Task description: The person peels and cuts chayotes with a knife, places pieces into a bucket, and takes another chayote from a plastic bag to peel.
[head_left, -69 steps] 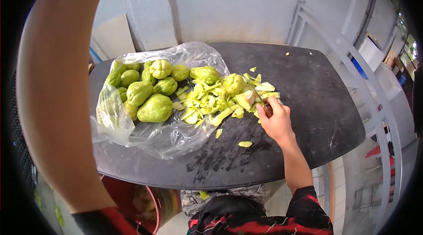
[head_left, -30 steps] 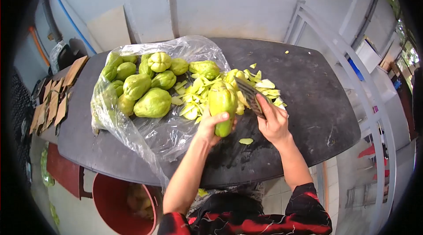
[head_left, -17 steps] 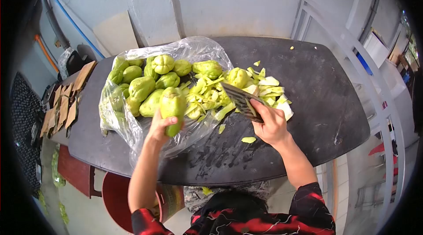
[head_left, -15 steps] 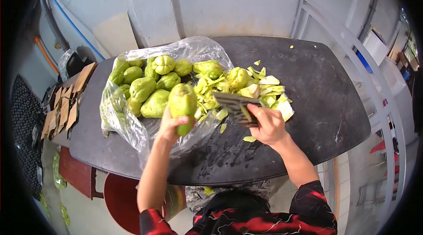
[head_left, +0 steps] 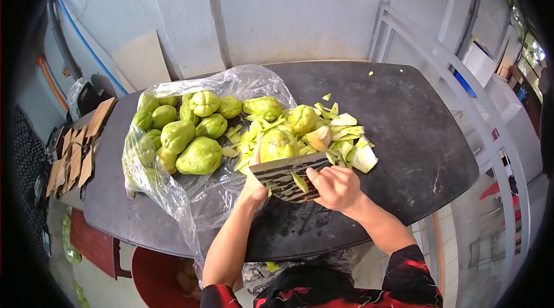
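My left hand (head_left: pixel 253 188) is wrapped round a green chayote (head_left: pixel 278 144), which is partly hidden behind the blade of a broad cleaver (head_left: pixel 281 185). Closed on the cleaver's handle end is my right hand (head_left: pixel 336 189), and the blade lies across the near side of the chayote. A sliver of peel clings to the blade. Just beyond are green peelings (head_left: pixel 251 132) and cut pieces (head_left: pixel 363 157), with another chayote (head_left: pixel 303 118) among them. To the left, several whole chayotes (head_left: pixel 199 156) rest on and in a clear plastic bag (head_left: pixel 175 197).
The dark table (head_left: pixel 404 135) stands against a pale wall. A grey metal railing (head_left: pixel 470 77) runs along the right side. Cardboard pieces (head_left: pixel 75 155) lie at the left. A red bin (head_left: pixel 147 276) is on the floor below the near edge.
My left hand has brought the chayote rightward, away from the bag's pile. The cleaver has come down and left against it, its blade turned flatter across. The view has shifted slightly.
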{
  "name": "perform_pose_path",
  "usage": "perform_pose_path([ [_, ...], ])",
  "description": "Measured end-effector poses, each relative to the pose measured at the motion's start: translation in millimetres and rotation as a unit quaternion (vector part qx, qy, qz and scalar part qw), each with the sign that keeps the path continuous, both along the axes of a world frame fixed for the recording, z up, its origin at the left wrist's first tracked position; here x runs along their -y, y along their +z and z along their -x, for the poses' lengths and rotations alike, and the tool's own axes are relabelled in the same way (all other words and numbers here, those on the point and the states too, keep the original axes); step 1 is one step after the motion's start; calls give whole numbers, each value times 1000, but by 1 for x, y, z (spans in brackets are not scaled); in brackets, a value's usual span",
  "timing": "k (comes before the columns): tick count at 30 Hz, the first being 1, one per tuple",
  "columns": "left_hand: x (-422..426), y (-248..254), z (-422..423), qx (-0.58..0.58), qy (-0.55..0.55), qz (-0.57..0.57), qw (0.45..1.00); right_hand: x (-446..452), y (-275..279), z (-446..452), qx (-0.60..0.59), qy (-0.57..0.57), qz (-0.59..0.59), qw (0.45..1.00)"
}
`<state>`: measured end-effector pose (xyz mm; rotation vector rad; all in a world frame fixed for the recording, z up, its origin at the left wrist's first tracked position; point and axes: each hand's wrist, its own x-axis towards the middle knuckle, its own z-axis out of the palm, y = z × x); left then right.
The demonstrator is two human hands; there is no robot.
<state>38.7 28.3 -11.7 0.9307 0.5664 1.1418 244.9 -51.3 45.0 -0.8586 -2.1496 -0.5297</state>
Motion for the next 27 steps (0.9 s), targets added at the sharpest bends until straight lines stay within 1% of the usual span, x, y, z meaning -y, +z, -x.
perform_pose_path([
  [1,-2,-4,3,32,-12,53,998,-1,0,3,2,3,-11,1000],
  [3,-11,-20,10,-8,-21,14,1000,-2,-2,4,5,10,-8,1000],
  [5,8,12,12,-24,-10,41,999,-2,-6,4,7,14,-14,1000],
  [6,8,11,14,-25,-9,43,999,-6,-7,0,6,15,-12,1000],
  [8,11,11,18,-42,-46,-46,997,-17,-8,-12,28,-27,30,999],
  [9,11,19,15,-49,-31,-23,998,-28,-20,-19,-16,-43,35,998],
  [10,10,18,15,-50,-34,-20,998,-29,-19,-23,-6,-49,40,998],
  [12,7,15,17,-33,-65,33,997,-24,-15,-22,31,-73,45,996],
  [14,6,11,22,-42,-66,38,996,-19,-7,-15,31,-74,41,996],
  [16,6,12,24,-21,-67,-14,997,-17,-1,-14,35,-69,14,997],
  [18,5,15,23,-35,-66,-18,997,-28,-13,-22,19,-66,26,997],
  [20,6,15,22,-50,-90,19,994,-41,-20,-36,24,-168,96,981],
  [21,3,12,23,-62,-96,2,993,-47,-29,-49,3,-187,124,975],
  [22,0,11,23,-74,-101,-15,992,-45,-18,-52,-32,-187,88,978],
  [24,3,13,22,-35,-101,4,994,-41,-10,-50,-66,-170,63,981],
  [27,-4,14,25,-57,-75,-5,996,-34,-6,-42,-70,-174,93,978],
])
